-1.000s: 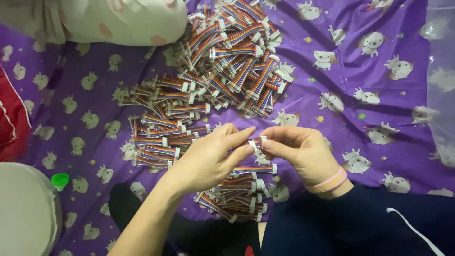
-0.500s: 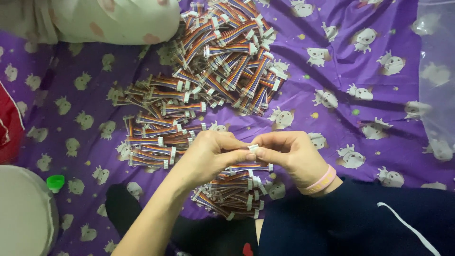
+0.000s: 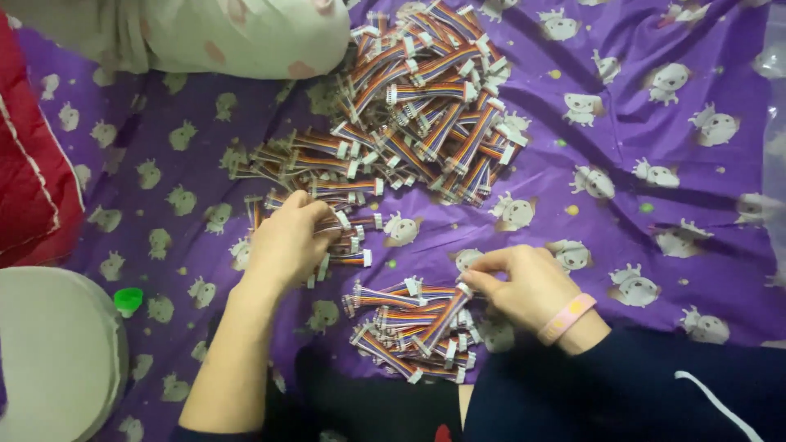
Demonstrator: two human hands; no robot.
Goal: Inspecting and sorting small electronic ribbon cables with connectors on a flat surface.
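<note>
Clearly, both hands work among short ribbon cables with rainbow-coloured wires and white plastic connectors at the ends. The left hand (image 3: 286, 241) rests on the near edge of the big loose heap (image 3: 401, 115), which spreads toward the far side of the purple printed cloth (image 3: 655, 164). Its fingers are curled over a few cables; they seem to pinch one, but the fingertips are hidden, so I cannot tell for sure. The right hand (image 3: 524, 282) is closed in a pinch on the white connector of one cable (image 3: 446, 315), which lies on top of the small near pile (image 3: 409, 327), just beside the person's lap.

I judge these cables very light and soft: the flat wire band bends easily, while the connectors are small, hard and a little slippery. The best hold is at a connector, between thumb and forefinger, because the band alone would flop and tangle with its neighbours.

At far left lie a red cushion (image 3: 33, 164) and a pale round lid (image 3: 57, 352), with a small green cap (image 3: 128, 299) near it.
</note>
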